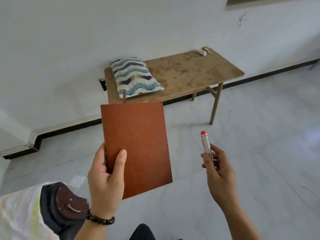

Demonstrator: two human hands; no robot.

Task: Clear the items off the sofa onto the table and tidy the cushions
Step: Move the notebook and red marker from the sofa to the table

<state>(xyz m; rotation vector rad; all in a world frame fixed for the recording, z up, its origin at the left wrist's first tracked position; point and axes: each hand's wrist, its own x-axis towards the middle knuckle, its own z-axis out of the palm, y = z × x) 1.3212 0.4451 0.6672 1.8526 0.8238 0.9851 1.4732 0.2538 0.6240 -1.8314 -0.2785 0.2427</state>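
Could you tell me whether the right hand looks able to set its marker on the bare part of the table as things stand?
Probably not yet: the right hand grips the marker over open floor, short of the table.

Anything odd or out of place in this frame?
Yes: a striped cushion lies askew on the wooden table, at its left end, odd given that cushions belong on the sofa. The tabletop also looks stained. The notebook and marker are held normally.

Rust-brown notebook (136,146); blue-white wavy cushion (136,77)
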